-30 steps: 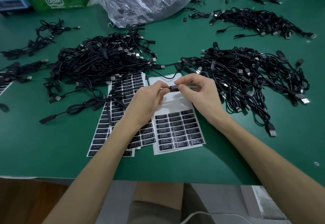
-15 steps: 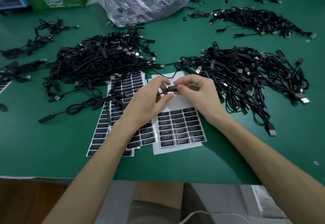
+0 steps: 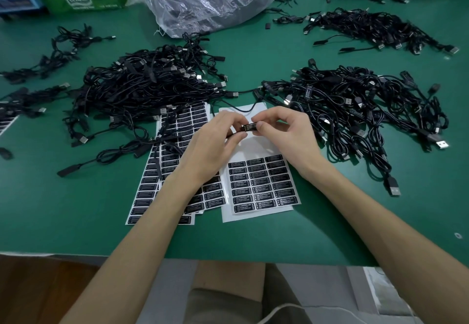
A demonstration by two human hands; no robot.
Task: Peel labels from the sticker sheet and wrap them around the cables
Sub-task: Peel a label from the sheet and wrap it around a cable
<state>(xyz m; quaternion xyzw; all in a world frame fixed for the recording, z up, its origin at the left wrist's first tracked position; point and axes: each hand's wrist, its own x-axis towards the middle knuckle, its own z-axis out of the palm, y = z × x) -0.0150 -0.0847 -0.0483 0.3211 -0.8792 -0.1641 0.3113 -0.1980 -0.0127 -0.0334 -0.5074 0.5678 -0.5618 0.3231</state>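
Label going round a cable (image 3: 243,111)
Left hand (image 3: 215,143) pinches the cable, right hand (image 3: 289,133) pinches the label (image 3: 250,127); better to keep its edges square and press firmly.

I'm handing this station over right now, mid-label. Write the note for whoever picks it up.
Left hand: pinches the cable at the left end of the label.
Right hand: pinches the label's right end, above the sticker sheet.
Done: the sheet's top half is bare; the right pile shows at least one labelled cable.
Left: finish this wrap and set the cable aside. Then work through the remaining label rows, the full sheets and the left pile.
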